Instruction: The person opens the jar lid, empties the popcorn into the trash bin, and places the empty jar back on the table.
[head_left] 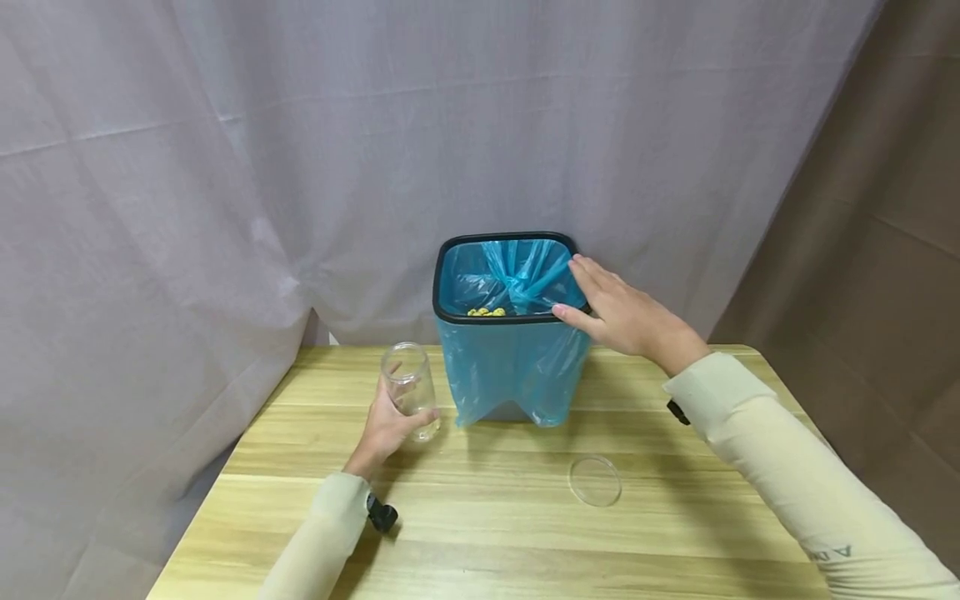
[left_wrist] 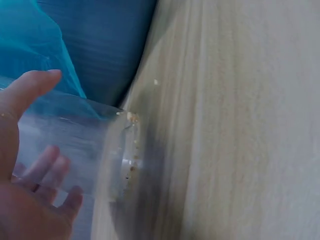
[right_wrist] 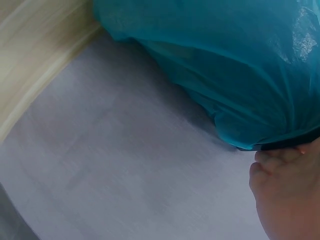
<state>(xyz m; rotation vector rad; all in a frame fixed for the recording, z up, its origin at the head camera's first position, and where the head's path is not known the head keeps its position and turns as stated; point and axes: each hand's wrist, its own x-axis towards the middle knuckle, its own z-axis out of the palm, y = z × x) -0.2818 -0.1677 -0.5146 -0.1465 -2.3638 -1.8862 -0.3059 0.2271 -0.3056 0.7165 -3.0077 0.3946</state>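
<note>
A clear, tall jar stands on the table left of the bin, held by my left hand with thumb and fingers around its side. In the left wrist view, small crumbs show at the jar's base. A trash bin with a black rim is lined with a blue plastic bag, knotted at the back right. Several yellow speckled pieces show inside it. Against the rim's right side rests my right hand, fingers straight and thumb apart; in the right wrist view its fingers meet the rim.
A clear round disc, like a jar lid, lies on the wooden table in front of the bin, to its right. Behind the table hangs a grey curtain; a brown one hangs at the right.
</note>
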